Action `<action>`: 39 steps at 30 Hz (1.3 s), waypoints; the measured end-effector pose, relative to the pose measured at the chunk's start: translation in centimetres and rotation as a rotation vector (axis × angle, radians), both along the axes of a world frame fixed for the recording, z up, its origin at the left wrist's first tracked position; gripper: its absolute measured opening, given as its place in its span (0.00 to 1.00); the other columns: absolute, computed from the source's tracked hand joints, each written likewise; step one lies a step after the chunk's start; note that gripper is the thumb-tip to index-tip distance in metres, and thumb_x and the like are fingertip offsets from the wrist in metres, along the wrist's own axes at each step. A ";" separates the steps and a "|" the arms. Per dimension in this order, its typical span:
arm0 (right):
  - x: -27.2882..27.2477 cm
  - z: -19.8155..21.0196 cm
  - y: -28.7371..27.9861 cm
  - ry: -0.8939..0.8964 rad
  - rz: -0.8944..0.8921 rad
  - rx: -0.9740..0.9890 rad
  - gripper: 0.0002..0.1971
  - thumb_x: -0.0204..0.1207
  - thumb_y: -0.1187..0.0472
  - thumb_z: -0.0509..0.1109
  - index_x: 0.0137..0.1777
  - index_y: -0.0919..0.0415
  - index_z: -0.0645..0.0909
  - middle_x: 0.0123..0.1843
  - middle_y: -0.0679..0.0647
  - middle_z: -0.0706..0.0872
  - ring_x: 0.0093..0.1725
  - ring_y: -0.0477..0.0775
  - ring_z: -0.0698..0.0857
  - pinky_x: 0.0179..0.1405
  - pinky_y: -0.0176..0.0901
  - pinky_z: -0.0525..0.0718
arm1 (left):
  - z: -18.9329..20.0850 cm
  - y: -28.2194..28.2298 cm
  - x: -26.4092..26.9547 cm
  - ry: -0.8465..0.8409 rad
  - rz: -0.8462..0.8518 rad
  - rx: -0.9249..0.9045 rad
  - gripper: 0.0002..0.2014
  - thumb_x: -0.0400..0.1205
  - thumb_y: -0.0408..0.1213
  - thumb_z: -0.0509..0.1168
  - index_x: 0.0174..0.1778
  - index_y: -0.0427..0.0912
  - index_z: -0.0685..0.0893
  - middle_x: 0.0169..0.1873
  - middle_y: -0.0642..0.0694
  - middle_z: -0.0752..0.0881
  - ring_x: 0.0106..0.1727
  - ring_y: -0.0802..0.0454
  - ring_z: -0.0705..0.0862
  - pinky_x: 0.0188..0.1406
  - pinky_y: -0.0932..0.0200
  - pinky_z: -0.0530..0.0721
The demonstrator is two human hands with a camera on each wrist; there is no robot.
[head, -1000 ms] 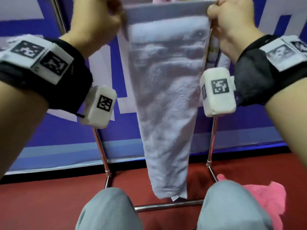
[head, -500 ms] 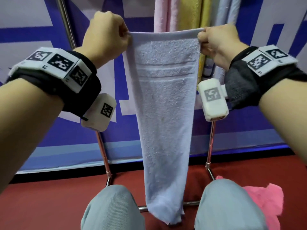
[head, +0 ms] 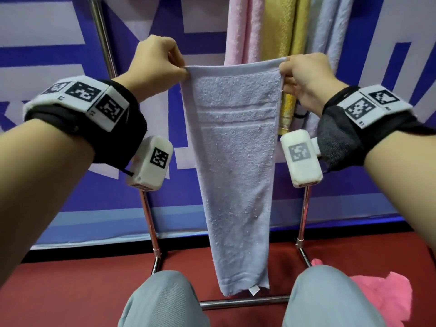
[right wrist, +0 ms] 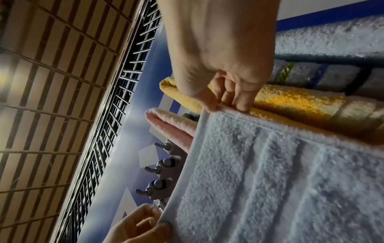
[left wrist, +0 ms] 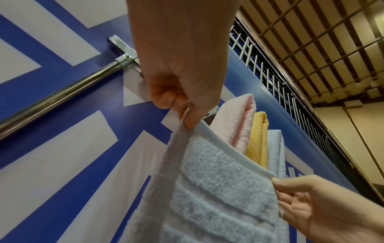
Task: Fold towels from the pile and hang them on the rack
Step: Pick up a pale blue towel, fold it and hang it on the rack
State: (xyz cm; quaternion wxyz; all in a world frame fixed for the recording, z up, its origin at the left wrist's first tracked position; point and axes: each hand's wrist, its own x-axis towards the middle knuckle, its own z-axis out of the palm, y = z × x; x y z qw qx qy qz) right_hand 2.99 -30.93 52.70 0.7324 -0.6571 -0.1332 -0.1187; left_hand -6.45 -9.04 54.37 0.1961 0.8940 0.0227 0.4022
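A pale lilac towel (head: 236, 161) hangs lengthwise in front of me, held up by its two top corners. My left hand (head: 181, 73) pinches the left corner, thumb and fingers curled on the hem (left wrist: 190, 125). My right hand (head: 284, 70) pinches the right corner (right wrist: 220, 106). The towel's lower end with a white label (head: 253, 290) hangs between my knees. Behind it stands the metal rack (head: 151, 223), with a pink towel (head: 240, 27), a yellow towel (head: 285, 27) and a light blue towel (head: 328, 31) hanging side by side.
A bright pink towel (head: 382, 293) lies on the red floor (head: 70, 286) by my right knee. The rack's base bar (head: 243, 302) runs low between my knees. A blue and white patterned wall (head: 59, 43) stands close behind the rack, with hooks (right wrist: 158, 185) on it.
Both hands have come down with the towel, so the hanging towels on the rack show above them. The towel's bottom end has dropped lower and then lifted a little.
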 end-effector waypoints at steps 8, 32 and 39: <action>0.2 -1.1 -0.1 0.045 0.055 -0.077 0.13 0.72 0.77 0.61 0.37 0.57 0.77 0.33 0.51 0.78 0.30 0.45 0.79 0.16 0.27 0.75 | -0.4 -1.1 0.3 0.294 0.105 0.095 0.14 0.73 0.24 0.60 0.48 0.32 0.89 0.43 0.35 0.88 0.38 0.47 0.80 0.40 0.54 0.84; -1.4 -8.0 2.1 -0.040 -0.065 -0.258 0.08 0.58 0.66 0.72 0.36 0.60 0.91 0.36 0.56 0.91 0.41 0.52 0.88 0.50 0.59 0.89 | -5.2 -7.6 2.5 0.707 -0.275 -0.833 0.04 0.82 0.30 0.60 0.42 0.39 0.77 0.21 0.46 0.87 0.15 0.62 0.79 0.16 0.74 0.71; -2.5 -8.4 1.9 -0.167 -0.108 -0.352 0.04 0.66 0.66 0.78 0.40 0.65 0.90 0.34 0.53 0.88 0.39 0.49 0.87 0.47 0.51 0.89 | -5.5 -8.7 2.6 0.702 -0.282 -0.883 0.07 0.81 0.29 0.60 0.39 0.34 0.81 0.20 0.42 0.87 0.19 0.55 0.85 0.20 0.68 0.84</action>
